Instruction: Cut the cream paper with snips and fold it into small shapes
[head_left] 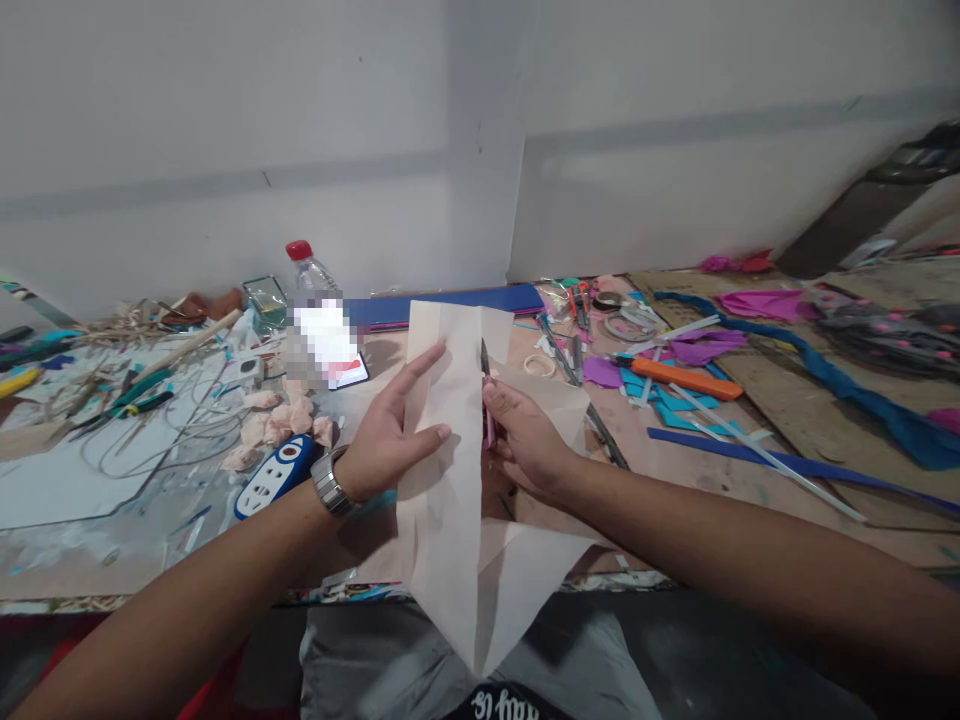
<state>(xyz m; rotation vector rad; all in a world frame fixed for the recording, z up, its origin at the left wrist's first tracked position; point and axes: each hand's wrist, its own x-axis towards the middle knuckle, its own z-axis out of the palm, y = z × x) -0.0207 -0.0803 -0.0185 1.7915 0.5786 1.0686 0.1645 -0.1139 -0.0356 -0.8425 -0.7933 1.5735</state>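
A pale cream sheet of paper (450, 480), creased lengthwise, hangs in front of me over the table's front edge, its lower point above my lap. My left hand (390, 430), a metal watch (330, 482) on its wrist, grips the sheet's left side. Its thumb and index finger lie across the front, while the other fingers are hidden behind. In my right hand (525, 435) are scissors with pinkish handles (490, 428), the fingers closed round them. A dark blade (484, 355) points away from me at a cut edge along the sheet's middle. Right of the cut, paper flaps spread outward.
Left on the table are a blue-and-white power strip (276, 476), crumpled peach paper (277, 420), a lit phone (330, 345), a red-capped bottle (307, 262) and pliers (139, 392). Rightward lie an orange cutter (679, 377), a tape roll (538, 366), coloured scraps and strips.
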